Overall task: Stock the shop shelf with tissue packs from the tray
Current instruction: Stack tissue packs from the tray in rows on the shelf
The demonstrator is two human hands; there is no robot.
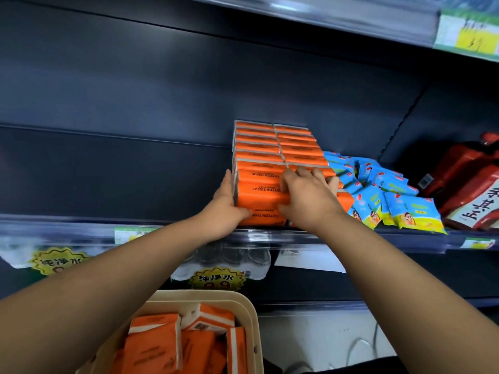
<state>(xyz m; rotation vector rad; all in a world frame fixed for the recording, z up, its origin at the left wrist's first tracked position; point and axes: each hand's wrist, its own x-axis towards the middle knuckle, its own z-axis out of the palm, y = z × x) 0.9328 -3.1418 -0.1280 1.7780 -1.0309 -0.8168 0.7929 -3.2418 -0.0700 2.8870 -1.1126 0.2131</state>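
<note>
- Orange tissue packs point(266, 168) stand in two tight rows on the dark shelf point(121, 182), running from its front lip back toward the rear wall. "COTTON TISSUE" is printed on the nearest ones, upside down from this view.
- The left hand point(222, 209) lies flat against the left end of the front packs. Its fingers are straight along their side and its thumb is laid across the lower front face.
- The right hand point(307, 201) sits on the front of the stack where the two rows meet. Its fingers curl over the tops of the right-row packs and its thumb touches the front of the left row.
- Below, between the forearms, a cream tray point(252, 327) holds more packs point(159, 344) lying jumbled and tilted.
- Just right of the rows, touching them, a loose heap of blue packets point(391, 195) spreads along the shelf.
- Further right stand red bottles point(464, 182) with a white label.
- A clear strip on the shelf's front edge carries price tags point(132, 233).
- Under the shelf, wrapped water bottles point(232, 257) sit behind yellow star-shaped signs point(216, 280).
</note>
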